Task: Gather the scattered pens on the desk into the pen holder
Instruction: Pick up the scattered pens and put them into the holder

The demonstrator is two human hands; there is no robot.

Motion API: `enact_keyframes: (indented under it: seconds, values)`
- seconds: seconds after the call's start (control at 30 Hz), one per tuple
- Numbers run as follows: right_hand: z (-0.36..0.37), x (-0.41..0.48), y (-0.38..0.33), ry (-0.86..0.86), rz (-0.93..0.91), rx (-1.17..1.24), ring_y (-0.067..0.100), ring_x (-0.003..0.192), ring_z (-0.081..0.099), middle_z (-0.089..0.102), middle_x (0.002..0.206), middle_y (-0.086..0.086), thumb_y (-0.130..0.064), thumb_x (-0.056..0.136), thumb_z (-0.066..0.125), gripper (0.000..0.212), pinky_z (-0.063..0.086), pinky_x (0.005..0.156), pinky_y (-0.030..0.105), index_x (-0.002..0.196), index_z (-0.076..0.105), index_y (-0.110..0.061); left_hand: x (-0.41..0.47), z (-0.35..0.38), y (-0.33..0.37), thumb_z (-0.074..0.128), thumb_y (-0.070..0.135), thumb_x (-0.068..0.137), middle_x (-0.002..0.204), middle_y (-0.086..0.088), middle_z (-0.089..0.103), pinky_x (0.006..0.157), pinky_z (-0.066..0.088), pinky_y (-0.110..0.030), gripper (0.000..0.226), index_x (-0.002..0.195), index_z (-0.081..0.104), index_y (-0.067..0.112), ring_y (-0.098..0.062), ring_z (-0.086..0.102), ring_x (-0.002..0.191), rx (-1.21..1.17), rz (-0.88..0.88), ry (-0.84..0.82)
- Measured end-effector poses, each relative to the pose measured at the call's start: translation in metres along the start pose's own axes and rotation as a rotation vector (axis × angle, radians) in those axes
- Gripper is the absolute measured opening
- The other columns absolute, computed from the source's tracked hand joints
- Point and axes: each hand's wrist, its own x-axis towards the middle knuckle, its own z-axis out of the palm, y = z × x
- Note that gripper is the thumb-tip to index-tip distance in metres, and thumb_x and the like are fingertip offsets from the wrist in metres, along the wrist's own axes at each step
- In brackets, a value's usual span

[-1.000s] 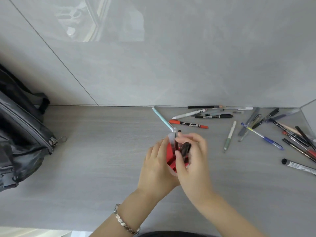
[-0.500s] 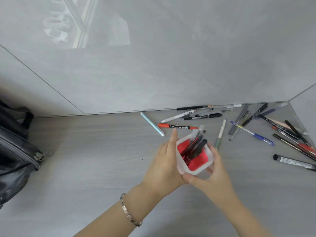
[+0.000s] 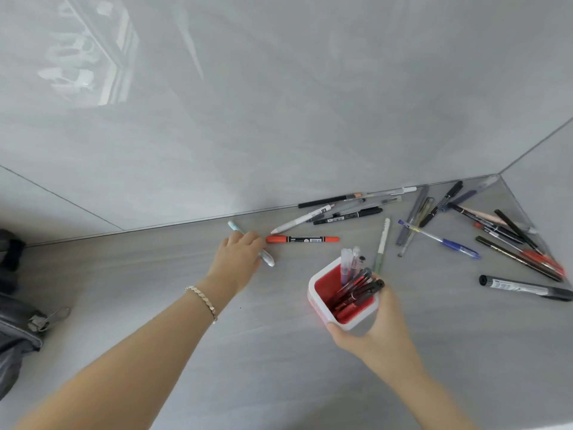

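Note:
A square pen holder [image 3: 325, 307], white outside and red inside, stands on the grey desk with several pens leaning in it. My right hand [image 3: 376, 335] grips its near corner from below and right. My left hand [image 3: 238, 256] lies far left over a light blue pen [image 3: 268, 259], fingers curled around it; both pen ends stick out. An orange marker [image 3: 302, 239] lies just right of that hand. A white-and-green pen [image 3: 382, 243] lies behind the holder.
Several loose pens are scattered along the back wall [image 3: 347, 209] and in the right corner [image 3: 508, 234]. A black marker [image 3: 524, 287] lies at the right. A dark bag [image 3: 15, 324] sits at the left edge.
My left hand let go of the holder and reached left and back to the light blue pen. My right hand stayed on the holder, which now sits further right in view.

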Motion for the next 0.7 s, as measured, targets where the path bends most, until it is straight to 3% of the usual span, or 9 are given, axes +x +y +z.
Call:
enact_keyframes:
  seconds: [0.1,0.17,0.23,0.4,0.6,0.7]
  values:
    - [-0.001,0.001,0.001,0.005,-0.006,0.0,-0.03,0.098,0.037,0.042,0.107,-0.028,-0.022,0.056,0.084,0.081,0.034,0.078,-0.006,0.119,0.034,-0.032,-0.004,0.005,-0.001,0.06,0.026,0.071,0.068,-0.003,0.064,0.068,0.04,-0.034,0.013,0.073,0.058,0.013,-0.025,0.046,0.077,0.082,0.017,0.054]
    - [0.0,0.0,0.0,0.004,0.0,-0.004,-0.028,0.1,0.037,0.042,0.108,-0.028,-0.023,0.056,0.084,0.08,0.038,0.077,0.001,0.117,0.033,-0.033,-0.009,0.001,0.01,0.046,0.019,0.085,0.076,-0.012,0.062,0.063,0.046,-0.038,0.017,0.084,0.055,0.004,-0.032,0.051,0.074,-0.144,-0.111,0.055]
    - [0.0,0.0,-0.001,0.007,-0.004,-0.015,-0.024,0.101,0.039,0.043,0.109,-0.026,-0.024,0.056,0.084,0.078,0.038,0.075,0.005,0.115,0.034,-0.032,-0.004,-0.011,0.019,0.041,0.009,0.092,0.087,-0.021,0.054,0.06,0.038,-0.039,0.017,0.101,0.047,-0.004,-0.035,0.05,0.07,-0.278,-0.23,0.126]
    - [0.0,-0.001,-0.002,0.004,-0.009,-0.008,-0.029,0.096,0.038,0.043,0.106,-0.028,-0.023,0.057,0.084,0.078,0.037,0.074,-0.004,0.114,0.033,-0.033,0.027,-0.012,0.037,0.061,0.012,0.081,0.094,-0.01,0.044,0.063,0.035,-0.032,0.027,0.104,0.05,0.003,-0.025,0.045,0.073,-0.577,-0.421,0.062]
    - [0.001,0.0,-0.003,0.006,-0.016,-0.005,-0.023,0.096,0.043,0.043,0.105,-0.027,-0.024,0.057,0.084,0.077,0.039,0.071,0.005,0.113,0.031,-0.036,0.015,0.002,0.042,0.059,0.029,0.085,0.103,-0.009,0.048,0.064,0.044,-0.037,0.023,0.099,0.056,0.011,-0.03,0.054,0.077,-0.505,-0.405,0.045]
    - [0.001,0.0,-0.003,0.015,-0.029,0.009,-0.022,0.097,0.043,0.043,0.106,-0.025,-0.022,0.057,0.084,0.078,0.038,0.073,0.006,0.113,0.031,-0.037,-0.005,-0.014,0.041,0.056,0.028,0.088,0.079,-0.003,0.052,0.058,0.04,-0.03,0.014,0.086,0.055,0.014,-0.025,0.051,0.07,-0.579,-0.362,0.162]
